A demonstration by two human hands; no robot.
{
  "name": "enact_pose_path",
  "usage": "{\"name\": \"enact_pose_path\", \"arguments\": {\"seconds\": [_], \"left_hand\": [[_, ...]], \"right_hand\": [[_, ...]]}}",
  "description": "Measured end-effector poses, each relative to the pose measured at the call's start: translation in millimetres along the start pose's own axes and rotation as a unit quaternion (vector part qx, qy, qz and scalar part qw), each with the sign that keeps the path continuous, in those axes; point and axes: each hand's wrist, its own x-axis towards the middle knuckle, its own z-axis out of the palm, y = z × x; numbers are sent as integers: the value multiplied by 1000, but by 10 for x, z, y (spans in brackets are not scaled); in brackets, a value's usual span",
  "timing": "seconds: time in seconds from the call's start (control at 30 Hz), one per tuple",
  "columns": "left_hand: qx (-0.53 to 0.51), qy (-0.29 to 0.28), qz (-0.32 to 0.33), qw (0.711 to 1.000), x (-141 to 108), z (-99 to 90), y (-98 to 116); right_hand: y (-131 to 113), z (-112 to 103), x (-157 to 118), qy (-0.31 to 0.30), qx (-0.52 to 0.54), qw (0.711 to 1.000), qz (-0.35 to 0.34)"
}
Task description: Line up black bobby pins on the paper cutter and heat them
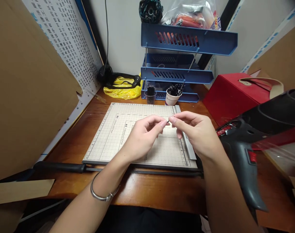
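Observation:
My left hand [143,137] is closed in a pinch, thumb against forefinger. Facing it, my right hand [197,131] is pinched the same way. Between the two sets of fingertips shows a tiny dark, thin piece [168,121], mostly covered by the fingers; its kind is too small to make out. Both hands are above the cream gridded board of a paper cutter [106,139]. The cutter's black handle [61,167] lies along the near side, to the left. Behind the board stand a paper cup [171,99] and a clear plastic cup [150,98], both holding thin black pieces.
A blue tiered tray rack [186,38] stands at the back, with a yellow bag [122,92] to its left. At right are a red box [232,90] and a black heat-gun-like tool [242,165] near my right forearm. Cardboard [28,81] walls the left side.

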Motion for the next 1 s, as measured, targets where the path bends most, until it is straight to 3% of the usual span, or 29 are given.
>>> {"name": "enact_pose_path", "arguments": {"seconds": [0.23,0.43,0.7,1.0], "left_hand": [[-12,-38,-11,999,-7,15,10],[-18,-49,-10,999,-10,12,18],[-26,-49,-17,998,0,10,24],[-122,-73,-55,988,-14,39,36]], "right_hand": [[100,-33,9,-14,62,998,1],[86,51,29,-11,145,987,64],[110,58,33,-52,160,983,74],[153,86,54,-84,212,970,83]]}}
